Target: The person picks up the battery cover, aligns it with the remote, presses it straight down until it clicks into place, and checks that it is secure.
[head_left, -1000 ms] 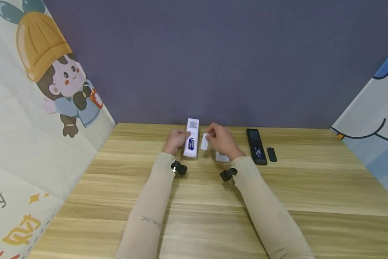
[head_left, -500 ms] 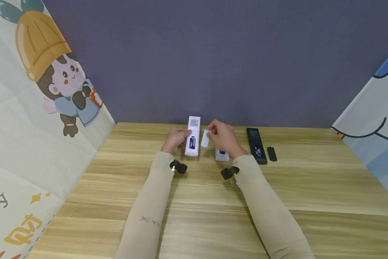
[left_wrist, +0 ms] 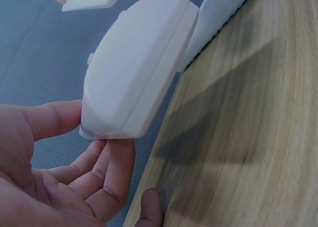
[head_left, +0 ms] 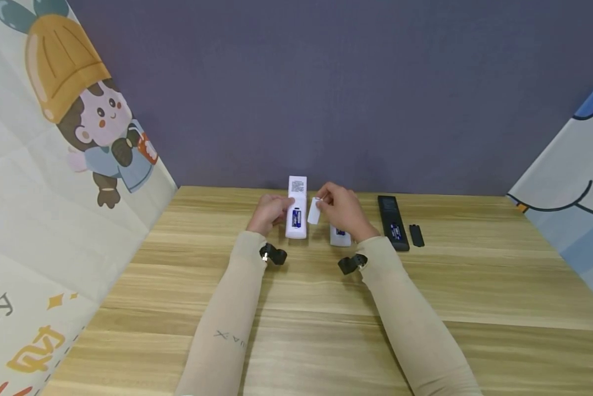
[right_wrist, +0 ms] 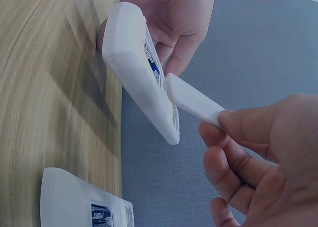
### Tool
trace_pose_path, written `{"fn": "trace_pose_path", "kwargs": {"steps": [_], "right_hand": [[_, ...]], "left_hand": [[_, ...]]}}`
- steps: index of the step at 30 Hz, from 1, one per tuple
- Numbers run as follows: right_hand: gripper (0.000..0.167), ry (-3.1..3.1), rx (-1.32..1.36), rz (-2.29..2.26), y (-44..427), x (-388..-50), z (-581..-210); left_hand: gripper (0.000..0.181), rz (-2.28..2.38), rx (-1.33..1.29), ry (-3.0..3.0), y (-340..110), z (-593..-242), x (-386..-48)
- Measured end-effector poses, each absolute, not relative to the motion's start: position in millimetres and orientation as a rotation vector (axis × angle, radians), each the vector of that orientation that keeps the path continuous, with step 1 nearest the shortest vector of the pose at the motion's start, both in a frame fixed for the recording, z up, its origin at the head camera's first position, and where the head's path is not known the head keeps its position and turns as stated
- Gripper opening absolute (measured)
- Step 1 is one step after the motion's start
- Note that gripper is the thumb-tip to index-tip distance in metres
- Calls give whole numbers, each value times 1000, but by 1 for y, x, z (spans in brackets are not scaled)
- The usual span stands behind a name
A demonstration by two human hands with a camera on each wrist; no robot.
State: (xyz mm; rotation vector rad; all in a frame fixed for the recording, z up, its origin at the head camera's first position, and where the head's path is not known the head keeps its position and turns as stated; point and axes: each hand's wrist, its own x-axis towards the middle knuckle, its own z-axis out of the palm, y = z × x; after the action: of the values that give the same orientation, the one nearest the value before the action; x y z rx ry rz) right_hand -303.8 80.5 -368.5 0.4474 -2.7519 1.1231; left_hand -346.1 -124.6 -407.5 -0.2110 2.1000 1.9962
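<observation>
My left hand (head_left: 268,213) grips a white remote control (head_left: 297,190) by its left edge, thumb on the near face and fingers behind. Blue batteries (head_left: 296,218) sit in its uncovered compartment. In the left wrist view the remote (left_wrist: 134,63) is tilted and raised off the table. Between thumb and fingers, my right hand (head_left: 343,209) pinches a white battery cover (head_left: 314,211) just right of that remote. The right wrist view puts the cover (right_wrist: 194,100) close beside the remote's battery side; whether they touch I cannot tell.
Under my right hand lies a second white remote (head_left: 340,240), batteries showing, partly hidden. Farther right on the wooden table (head_left: 296,330) lie a black remote (head_left: 391,217) with exposed batteries and a black battery cover (head_left: 416,235). A dark wall panel (head_left: 326,99) stands behind.
The held white remote has shifted slightly right and up in the head view. The right hand and the white cover have risen slightly, while both grips stay the same.
</observation>
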Motion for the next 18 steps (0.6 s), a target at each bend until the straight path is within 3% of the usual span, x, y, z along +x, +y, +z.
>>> {"fn": "trace_pose_path", "kwargs": {"steps": [18], "right_hand": [[16,-2760,418,1194,78,-302,-369]], "left_hand": [[28,1975,-231,2119,-125,-405,-345]]}}
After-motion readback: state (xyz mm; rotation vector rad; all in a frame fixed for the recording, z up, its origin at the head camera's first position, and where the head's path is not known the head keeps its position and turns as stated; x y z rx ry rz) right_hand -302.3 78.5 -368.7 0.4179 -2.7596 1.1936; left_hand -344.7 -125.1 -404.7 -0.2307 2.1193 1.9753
